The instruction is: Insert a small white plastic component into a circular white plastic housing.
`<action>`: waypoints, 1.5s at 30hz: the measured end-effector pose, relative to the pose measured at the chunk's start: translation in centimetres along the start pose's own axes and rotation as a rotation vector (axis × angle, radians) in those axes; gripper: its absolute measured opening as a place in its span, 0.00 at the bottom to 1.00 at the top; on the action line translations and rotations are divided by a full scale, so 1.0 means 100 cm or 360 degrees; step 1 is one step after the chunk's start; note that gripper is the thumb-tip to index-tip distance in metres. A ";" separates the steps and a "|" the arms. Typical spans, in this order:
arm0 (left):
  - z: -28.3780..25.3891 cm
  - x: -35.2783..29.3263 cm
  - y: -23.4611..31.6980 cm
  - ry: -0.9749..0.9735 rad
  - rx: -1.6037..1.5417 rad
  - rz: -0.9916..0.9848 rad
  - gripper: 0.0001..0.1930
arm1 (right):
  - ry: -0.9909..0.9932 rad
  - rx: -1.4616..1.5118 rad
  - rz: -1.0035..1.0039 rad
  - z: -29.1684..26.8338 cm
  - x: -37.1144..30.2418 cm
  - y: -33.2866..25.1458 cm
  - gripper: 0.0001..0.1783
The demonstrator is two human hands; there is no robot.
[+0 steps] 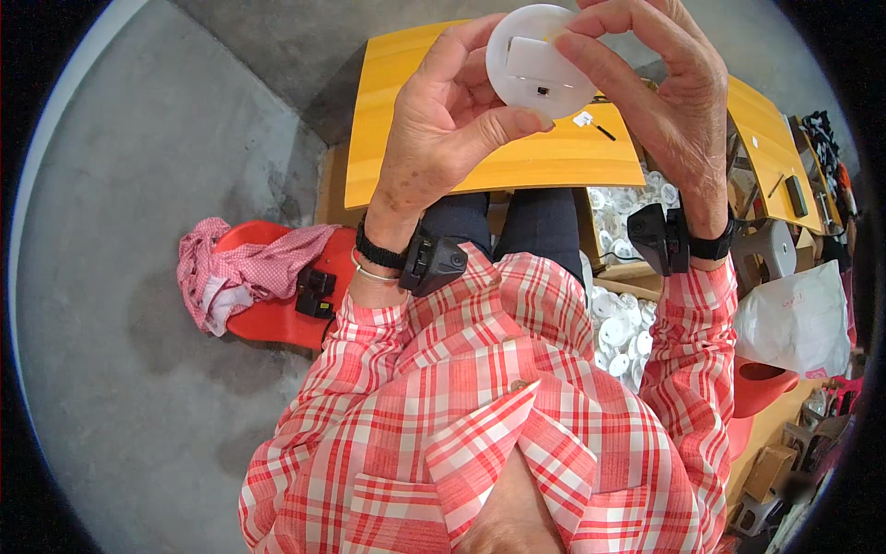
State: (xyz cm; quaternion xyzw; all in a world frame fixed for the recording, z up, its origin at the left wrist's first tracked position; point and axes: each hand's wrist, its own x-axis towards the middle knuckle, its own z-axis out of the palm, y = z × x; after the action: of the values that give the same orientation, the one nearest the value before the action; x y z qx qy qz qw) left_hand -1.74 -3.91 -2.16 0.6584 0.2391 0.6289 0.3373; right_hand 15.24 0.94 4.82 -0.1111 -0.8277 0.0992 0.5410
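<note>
A round white plastic disc [513,90] is held up above the yellow tabletop [425,162]. On its face are a pale rectangular panel [535,59] and a small black switch-like part [544,91]. My left hand [434,129] grips the disc from the left, thumb along its lower edge and fingers behind it. From the right, my right hand [664,88] pinches the disc's upper right, with a fingertip on the panel; whether something tiny lies under that fingertip cannot be made out. Below the disc, a small white piece [582,119] and a short black stick [605,133] lie on the tabletop.
Boxes of white round parts [616,328] stand right of my legs. A red stool [268,319] at left bears a pink checked cloth [217,263] and a black device [316,294]. Farther right are another yellow table [766,152] and a white bag [796,319].
</note>
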 end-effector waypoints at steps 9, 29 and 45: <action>0.001 0.001 -0.002 0.0005 0.0018 0.0036 0.31 | -0.0033 -0.0014 0.0044 -0.001 0.000 0.000 0.07; 0.008 0.002 0.005 0.0033 -0.0018 0.0046 0.26 | -0.0141 -0.0004 -0.0040 -0.009 0.003 0.002 0.08; 0.009 0.008 0.005 0.0473 0.0111 -0.0031 0.12 | -0.0114 0.0279 0.0380 0.018 -0.039 0.052 0.20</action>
State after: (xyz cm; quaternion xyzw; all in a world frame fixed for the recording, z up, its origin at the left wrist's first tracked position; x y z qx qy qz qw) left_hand -0.78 -3.82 -1.23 0.5670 0.3144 0.7075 0.2812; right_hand 15.48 4.70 -0.79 -0.1574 -0.8155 0.2386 0.5032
